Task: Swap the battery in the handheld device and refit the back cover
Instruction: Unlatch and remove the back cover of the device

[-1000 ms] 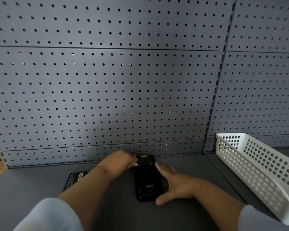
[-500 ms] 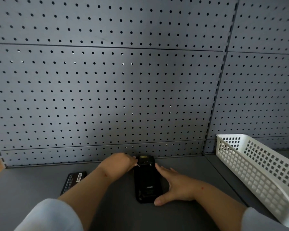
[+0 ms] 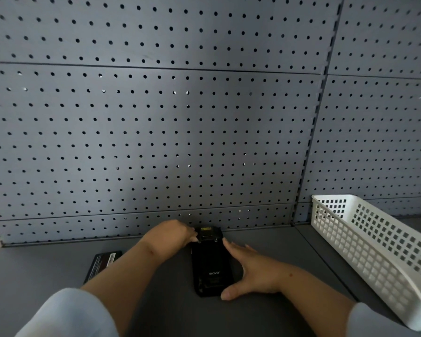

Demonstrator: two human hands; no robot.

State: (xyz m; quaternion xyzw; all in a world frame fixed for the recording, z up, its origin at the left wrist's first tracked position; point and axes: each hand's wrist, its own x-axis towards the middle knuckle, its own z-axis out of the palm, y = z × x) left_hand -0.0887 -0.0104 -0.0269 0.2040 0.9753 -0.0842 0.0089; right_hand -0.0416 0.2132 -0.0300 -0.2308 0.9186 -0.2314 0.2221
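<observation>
A black, flat, long handheld device [image 3: 212, 266] lies back side up on the dark grey shelf top [image 3: 34, 276]. Its long side runs away from the person, toward the grey wall full of little holes [image 3: 156, 130]. The end with the small yellow sticker is the far end, almost at the wall. The near end points back at the person.

The left hand [image 3: 173, 233] is curled, with its fingertips [image 3: 193, 238] pressed on the far left corner of the device. The right hand [image 3: 250, 271] lies flat along the right edge, fingers spread apart, thumb at the near corner.

A flat black battery pack [image 3: 102, 263] lies on the shelf left of the left arm, apart from the device. A white plastic basket with square holes [image 3: 374, 251] sits off to the right.
</observation>
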